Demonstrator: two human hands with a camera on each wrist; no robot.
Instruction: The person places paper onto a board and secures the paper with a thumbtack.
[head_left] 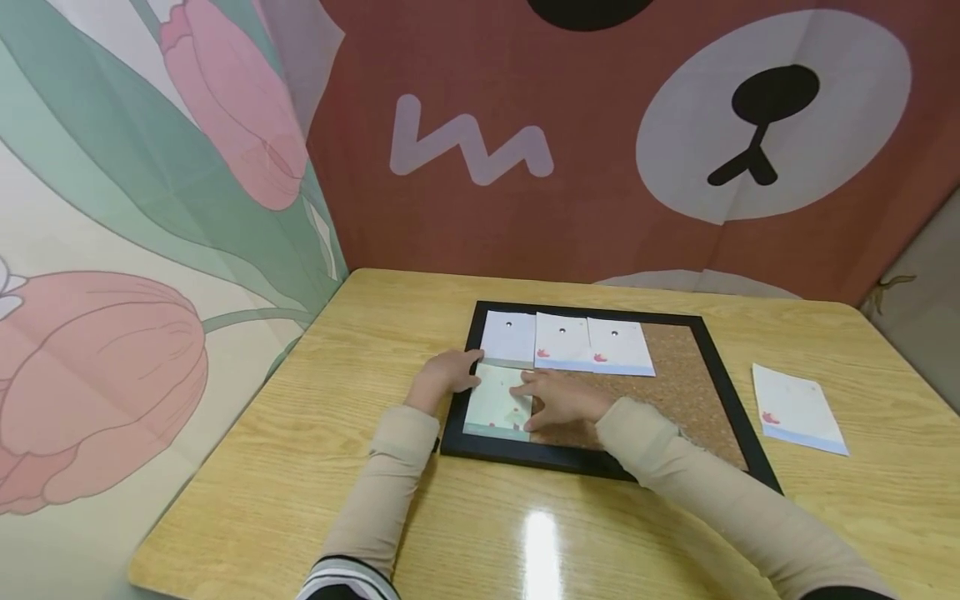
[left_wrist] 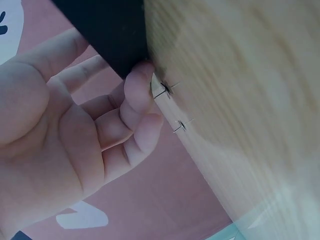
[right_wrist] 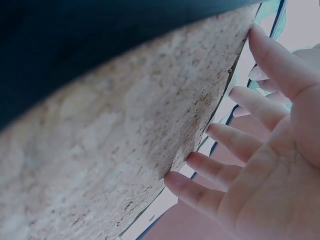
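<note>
A pale green note sheet (head_left: 497, 402) with a small printed picture lies in the lower left corner of a black-framed cork board (head_left: 675, 392). My left hand (head_left: 448, 372) rests over the frame's left side, fingertips at the sheet's left edge. In the left wrist view its thumb and index finger extend past the black frame (left_wrist: 107, 30), the other fingers bent loosely. My right hand (head_left: 558, 397) is spread along the sheet's right edge. In the right wrist view the fingertips of that hand (right_wrist: 265, 150) touch down where paper meets cork (right_wrist: 125, 125).
Three pale sheets, left (head_left: 507, 340), middle (head_left: 562, 343) and right (head_left: 621, 348), are tacked in a row along the board's top. Another sheet (head_left: 800, 410) lies on the wooden table (head_left: 300, 433) to the right. Two tacks (left_wrist: 164, 90) sit beside the left fingers.
</note>
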